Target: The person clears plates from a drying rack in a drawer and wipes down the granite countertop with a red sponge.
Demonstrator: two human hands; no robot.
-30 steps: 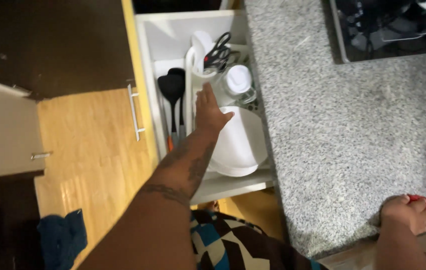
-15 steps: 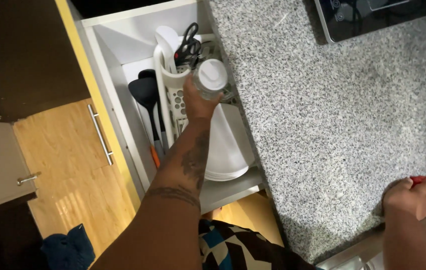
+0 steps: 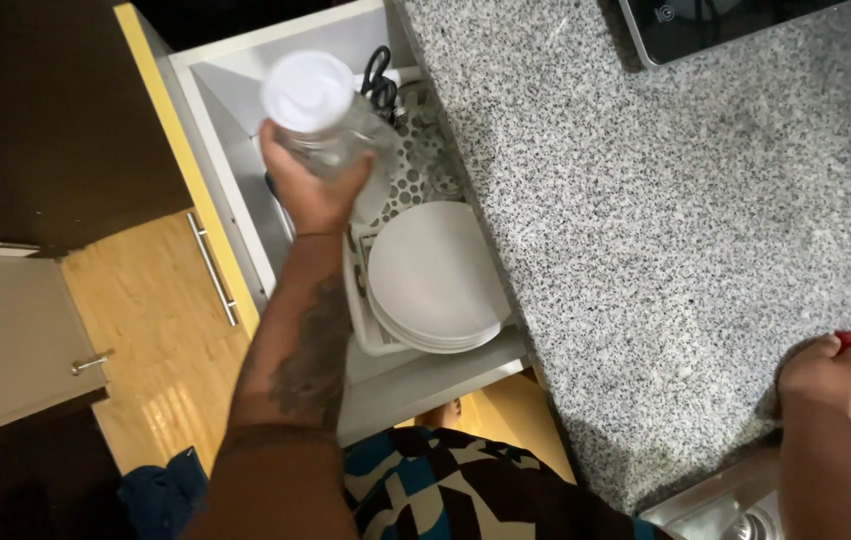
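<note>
Clear glass jar (image 3: 330,125), one, with a white round lid facing the camera, held above the open white drawer (image 3: 245,130). Left hand (image 3: 313,190) wraps its fingers around the jar's body from below, closed tight on it; jar is clear of the drawer contents.

Head view, counts: one stack of white plates (image 3: 435,275), several deep, exact number cannot be told, lying in a white perforated tray (image 3: 415,160). One pair of black-handled scissors (image 3: 378,80) stands at the tray's far end. One metal bar handle (image 3: 211,268) on the drawer front, which has a yellow edge. No labels readable on the jar.

Right hand (image 3: 835,375) rests on the near edge of the speckled grey stone counter (image 3: 665,220), fingers curled down over the edge, holding nothing visible; red nails show. Just beside it, a corner of a steel sink (image 3: 715,510).

Black glass cooktop (image 3: 715,25) sits at the counter's far edge. Counter between cooktop and right hand lies open. Wooden floor (image 3: 155,350) left of the drawer.
</note>
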